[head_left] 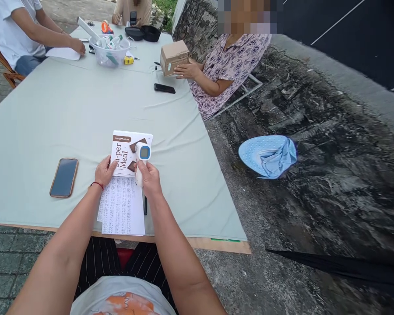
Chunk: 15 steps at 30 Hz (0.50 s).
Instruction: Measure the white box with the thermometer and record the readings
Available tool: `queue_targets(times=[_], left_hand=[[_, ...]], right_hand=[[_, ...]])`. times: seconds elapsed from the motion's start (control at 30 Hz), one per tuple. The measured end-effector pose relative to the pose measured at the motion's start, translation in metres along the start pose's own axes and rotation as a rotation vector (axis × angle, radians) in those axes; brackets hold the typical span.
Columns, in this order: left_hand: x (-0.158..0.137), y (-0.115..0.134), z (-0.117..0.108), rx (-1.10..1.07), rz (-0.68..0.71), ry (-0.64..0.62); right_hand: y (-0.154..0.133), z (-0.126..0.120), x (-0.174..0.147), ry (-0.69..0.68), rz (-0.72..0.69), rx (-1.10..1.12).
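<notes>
My left hand (104,171) grips the left edge of a white-and-brown box (124,140) marked "Super Meal", thumb over its front. In my right hand (151,178) is a white infrared thermometer (138,177) with a blue-rimmed screen, fingers wrapped round its handle. The thermometer overlaps the box's right side. Printed sheets (123,210) lie beneath and in front of the box, near the table's edge. A black pen (145,205) rests along their right side, partly hidden by my right arm.
A phone (64,177) lies left of the sheets on the cloth-covered table (68,113). Farther off are a plastic basket of bottles (108,57), a yellow tape measure (128,60) and a black phone (164,88). A person's hands touch a cardboard box (174,57). Two others sit beyond.
</notes>
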<state>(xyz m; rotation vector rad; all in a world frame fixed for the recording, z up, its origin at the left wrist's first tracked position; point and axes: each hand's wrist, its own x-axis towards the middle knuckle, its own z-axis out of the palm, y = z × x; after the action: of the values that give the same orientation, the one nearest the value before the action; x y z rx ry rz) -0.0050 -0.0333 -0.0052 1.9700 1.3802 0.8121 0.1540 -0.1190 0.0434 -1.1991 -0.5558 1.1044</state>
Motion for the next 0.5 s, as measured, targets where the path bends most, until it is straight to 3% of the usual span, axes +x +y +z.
queue_targets(times=[0.5], left_hand=[[-0.0001,-0.0015,0.0004,0.013,0.000,-0.014]], right_hand=[[-0.0073,0.0059,-0.0029,-0.012,0.021,0.031]])
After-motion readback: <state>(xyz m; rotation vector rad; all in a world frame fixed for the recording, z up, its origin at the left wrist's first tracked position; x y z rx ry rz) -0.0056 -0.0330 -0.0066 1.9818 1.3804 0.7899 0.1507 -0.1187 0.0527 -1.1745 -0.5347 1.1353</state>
